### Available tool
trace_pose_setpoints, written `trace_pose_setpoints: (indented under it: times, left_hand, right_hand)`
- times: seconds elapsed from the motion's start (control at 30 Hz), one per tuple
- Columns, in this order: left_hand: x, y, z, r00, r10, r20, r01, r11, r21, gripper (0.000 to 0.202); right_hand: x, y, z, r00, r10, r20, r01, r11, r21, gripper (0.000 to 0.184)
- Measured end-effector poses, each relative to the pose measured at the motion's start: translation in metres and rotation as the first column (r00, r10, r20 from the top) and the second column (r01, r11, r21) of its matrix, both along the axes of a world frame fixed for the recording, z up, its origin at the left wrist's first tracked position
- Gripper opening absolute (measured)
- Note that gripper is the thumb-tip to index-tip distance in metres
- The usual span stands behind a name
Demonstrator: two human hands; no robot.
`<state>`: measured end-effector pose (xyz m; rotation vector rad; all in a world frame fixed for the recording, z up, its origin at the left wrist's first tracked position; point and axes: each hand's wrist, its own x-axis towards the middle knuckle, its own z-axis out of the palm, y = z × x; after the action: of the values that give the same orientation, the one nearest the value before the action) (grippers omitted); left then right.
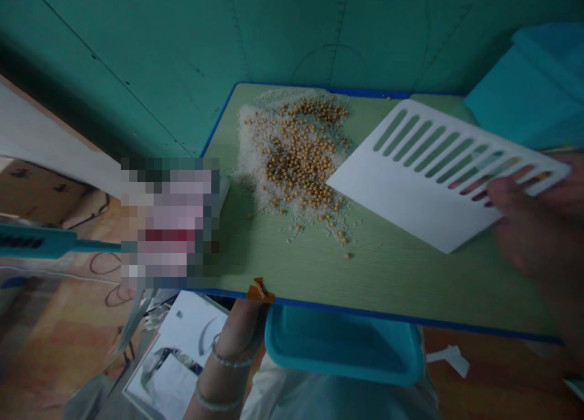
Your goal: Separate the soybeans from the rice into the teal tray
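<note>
My right hand (524, 219) grips a white plastic scraper (401, 201) with a row of long slots, thumb on its face. The scraper hangs slanted over the right part of a pale green board with a blue edge (410, 292). Its left corner is close to a heap of soybeans (314, 158) mixed with white rice grains (250, 146). My left hand (250, 319), its wrist in beaded bracelets, reaches under the board's near edge beside a teal tray (344, 371). The board hides its fingers, so I cannot see whether it holds the tray.
A teal bin (524, 97) stands at the back right against the green wall (292, 30). Brown tape (260, 291) sticks to the board's near edge. A pixelated patch covers the board's left side; a teal handle (36, 241) runs into it. A cardboard box (45, 195) lies farther left.
</note>
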<state>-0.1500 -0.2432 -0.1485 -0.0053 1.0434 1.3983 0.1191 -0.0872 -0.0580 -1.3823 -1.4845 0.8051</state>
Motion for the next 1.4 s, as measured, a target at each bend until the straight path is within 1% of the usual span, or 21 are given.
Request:
trace_pose_setpoints:
  times: [0.03, 0.07, 0.1, 0.13, 0.23, 0.3, 0.4, 0.5, 0.57, 0.7, 0.77, 0.9, 1.0, 1.1, 1.2, 1.27, 1.4]
  left_hand:
    - [0.000, 0.000, 0.001, 1.000, -0.017, -0.003, 0.017, 1.000, -0.004, 0.020]
    - [-0.001, -0.001, 0.002, 0.999, -0.036, -0.005, 0.036, 0.999, -0.009, 0.020]
    - [-0.001, -0.001, 0.002, 0.999, -0.052, -0.009, 0.052, 0.999, -0.013, 0.020]
    - [-0.001, -0.002, 0.003, 0.998, -0.063, -0.013, 0.063, 0.998, -0.013, 0.021]
    - [-0.001, -0.004, 0.003, 0.998, -0.065, -0.022, 0.065, 0.998, -0.007, 0.027]
    - [-0.002, -0.006, 0.001, 0.998, -0.060, -0.024, 0.059, 0.998, -0.006, 0.030]
    - [-0.003, -0.007, 0.002, 0.998, -0.064, -0.030, 0.063, 0.997, -0.033, 0.028]
    - [-0.004, -0.005, 0.005, 0.998, -0.059, -0.032, 0.057, 0.997, -0.057, 0.028]
    - [-0.003, -0.004, 0.007, 0.997, -0.068, -0.027, 0.067, 0.996, -0.059, 0.028]
    - [-0.004, -0.003, 0.005, 0.996, -0.086, -0.015, 0.085, 0.995, -0.053, 0.026]
    - [-0.004, -0.005, 0.004, 0.997, -0.076, -0.012, 0.075, 0.997, -0.035, 0.027]
    - [-0.002, -0.006, 0.004, 0.998, -0.051, -0.041, 0.051, 0.999, 0.003, 0.029]
    - [-0.001, -0.005, 0.007, 0.997, -0.057, -0.052, 0.056, 0.998, -0.017, 0.029]
    - [-0.001, -0.003, 0.008, 0.996, -0.076, -0.044, 0.074, 0.996, -0.045, 0.029]
    - [-0.001, -0.002, 0.009, 0.997, -0.075, -0.035, 0.073, 0.996, -0.053, 0.030]
    - [-0.002, -0.002, 0.009, 0.996, -0.073, -0.043, 0.071, 0.996, -0.059, 0.029]
    - [-0.002, -0.004, 0.007, 0.997, -0.052, -0.050, 0.049, 0.997, -0.057, 0.029]
  right_hand:
    - [-0.011, 0.008, 0.004, 0.997, -0.046, -0.057, 0.048, 0.998, 0.032, 0.021]
    - [-0.020, 0.016, 0.006, 0.990, -0.019, -0.139, 0.023, 0.999, 0.027, 0.023]
    - [-0.028, 0.024, 0.007, 0.979, 0.042, -0.201, -0.036, 0.999, 0.036, 0.025]
    - [-0.034, 0.032, 0.007, 0.969, 0.089, -0.232, -0.079, 0.995, 0.054, 0.026]
    - [-0.048, 0.049, 0.004, 0.952, 0.151, -0.265, -0.148, 0.988, 0.032, 0.023]
    - [-0.054, 0.053, 0.001, 0.945, 0.176, -0.277, -0.183, 0.983, -0.001, 0.021]
    - [-0.058, 0.050, -0.001, 0.933, 0.215, -0.288, -0.239, 0.970, -0.049, 0.021]
    - [-0.059, 0.042, 0.001, 0.922, 0.219, -0.319, -0.261, 0.960, -0.096, 0.022]
    - [-0.060, 0.040, 0.002, 0.916, 0.199, -0.348, -0.247, 0.964, -0.098, 0.020]
    - [-0.063, 0.046, 0.001, 0.916, 0.158, -0.369, -0.188, 0.981, -0.047, 0.022]
    - [-0.065, 0.049, -0.001, 0.922, 0.141, -0.361, -0.181, 0.981, -0.077, 0.023]
    - [-0.066, 0.046, -0.002, 0.926, 0.150, -0.348, -0.216, 0.964, -0.158, 0.022]
    - [-0.065, 0.042, 0.000, 0.911, 0.181, -0.370, -0.251, 0.956, -0.151, 0.021]
    - [-0.064, 0.040, 0.000, 0.915, 0.172, -0.365, -0.233, 0.964, -0.131, 0.022]
    - [-0.064, 0.040, -0.002, 0.922, 0.170, -0.347, -0.234, 0.960, -0.151, 0.023]
    - [-0.064, 0.038, -0.003, 0.921, 0.192, -0.340, -0.261, 0.950, -0.171, 0.025]
    - [-0.063, 0.033, -0.003, 0.907, 0.238, -0.349, -0.311, 0.935, -0.171, 0.040]
